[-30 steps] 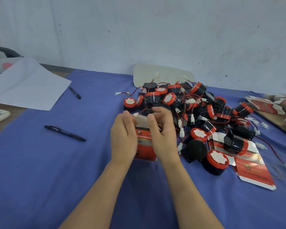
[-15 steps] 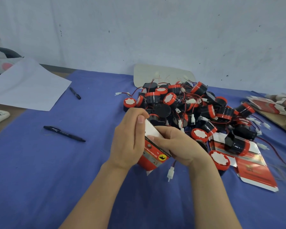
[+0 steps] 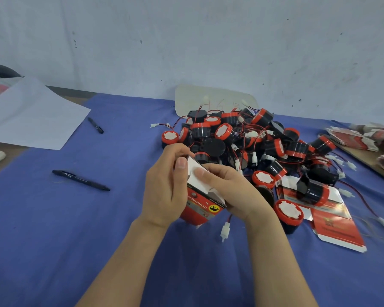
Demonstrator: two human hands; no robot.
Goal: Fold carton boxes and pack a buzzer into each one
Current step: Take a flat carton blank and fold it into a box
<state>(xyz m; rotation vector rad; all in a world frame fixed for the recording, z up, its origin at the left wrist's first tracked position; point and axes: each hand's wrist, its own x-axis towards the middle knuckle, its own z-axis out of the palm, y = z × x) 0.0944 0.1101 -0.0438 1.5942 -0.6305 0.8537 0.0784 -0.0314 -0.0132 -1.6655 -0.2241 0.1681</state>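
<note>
sheet: white paper (image 3: 31, 116) far left, its near corner lying on the blue cloth (image 3: 53, 229).
pens: short pen (image 3: 95, 125) just beside the paper's right corner. Long pen (image 3: 80, 180) nearer the camera on the cloth, well apart from the hands.
left hand: left hand (image 3: 164, 191) wrapped round the box's left side, fingers curled behind it, thumb up against the edge of the white flap. Firm hold.
box: red carton box (image 3: 197, 209) held up off the cloth between both hands, tilted, white top flap facing the camera. Contents hidden.
right hand: right hand (image 3: 235, 191) closed on the box's right side, fingertips lying flat on the white flap.
plug: white plug (image 3: 224, 231) on a red wire hangs below the right hand, near the box's lower corner. Can't tell where the wire starts.
buzzers: pile of black-and-red buzzers (image 3: 253, 138) with tangled wires, just behind and to the right of the hands. One buzzer (image 3: 289, 212) sits just beside the right wrist.
board: white board (image 3: 208, 100) behind the pile, against the wall.
flat cartons: unfolded cartons (image 3: 337, 224) lie flat on the cloth right of the wrist, buzzers resting on them.
stack: more flat cartons (image 3: 359, 138) at the far right edge, blurred.
</note>
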